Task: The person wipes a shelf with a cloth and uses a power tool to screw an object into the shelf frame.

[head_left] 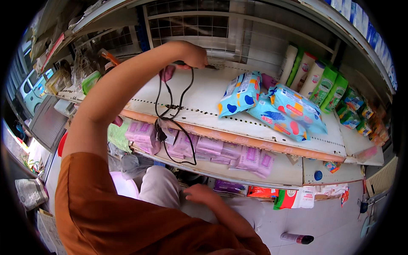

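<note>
My left arm, in a brown sleeve, reaches up over the white perforated shelf. At its back, my left hand is closed, the fingers partly hidden by its back. A black cord hangs from it in loops past the shelf's front edge, with a dark plug-like end. Something thin and dark sticks out beyond my fingers; I cannot make out its kind. Lower down, my right hand rests near my knees with nothing in it, fingers loosely apart.
Blue wipes packs lie on the shelf to the right, before several upright bottles. Pink-purple packs line the shelf below. Red and green bags sit lowest. A dark-capped bottle lies on the floor.
</note>
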The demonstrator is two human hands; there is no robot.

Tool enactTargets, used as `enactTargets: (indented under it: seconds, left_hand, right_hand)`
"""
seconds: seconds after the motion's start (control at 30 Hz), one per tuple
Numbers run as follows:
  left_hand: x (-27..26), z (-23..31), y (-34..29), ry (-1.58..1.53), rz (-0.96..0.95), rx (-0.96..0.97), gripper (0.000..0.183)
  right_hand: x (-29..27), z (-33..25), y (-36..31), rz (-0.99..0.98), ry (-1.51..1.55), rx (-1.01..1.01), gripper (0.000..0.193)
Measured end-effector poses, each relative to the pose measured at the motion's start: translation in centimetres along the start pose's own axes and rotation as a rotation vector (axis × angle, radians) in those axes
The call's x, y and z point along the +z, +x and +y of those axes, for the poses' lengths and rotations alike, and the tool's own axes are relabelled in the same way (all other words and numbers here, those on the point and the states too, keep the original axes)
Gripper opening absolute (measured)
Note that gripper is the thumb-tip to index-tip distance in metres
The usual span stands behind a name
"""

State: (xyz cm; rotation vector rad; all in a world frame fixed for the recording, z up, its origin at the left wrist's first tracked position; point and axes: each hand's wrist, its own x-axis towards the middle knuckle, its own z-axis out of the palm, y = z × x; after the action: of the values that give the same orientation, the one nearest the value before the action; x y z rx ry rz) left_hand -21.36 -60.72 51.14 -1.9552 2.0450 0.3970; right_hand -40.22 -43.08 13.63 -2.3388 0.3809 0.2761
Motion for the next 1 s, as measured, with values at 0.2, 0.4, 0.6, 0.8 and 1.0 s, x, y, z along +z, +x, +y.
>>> enactTargets:
  seconds: [0.2,0.4,0.6,0.8,1.0]
  left_hand:
    - [0.8,-0.1,0.5,0.088,0.036,0.011,0.048]
    - [1.0,0.1,1.2,0.073,0.064,-0.001,0.047]
    - [1.9,1.1,-0.7,0.089,0.096,0.067,0.047]
    - [1.3,-0.2,3.2,0.144,0.114,-0.032,0.037]
    - [2.1,0.5,1.1,0.218,0.068,0.060,0.046]
  right_hand:
    - [0.5,0.3,0.1,0.044,0.016,-0.013,0.037]
    - [-0.3,0.0,0.1,-0.036,-0.004,-0.001,0.040]
    - [0.7,0.8,0.5,-0.010,0.007,0.010,0.041]
    - [0.9,1.1,0.9,0.009,-0.023,-0.019,0.036]
    - [-0.1,0.1,-0.6,0.058,0.016,-0.003,0.036]
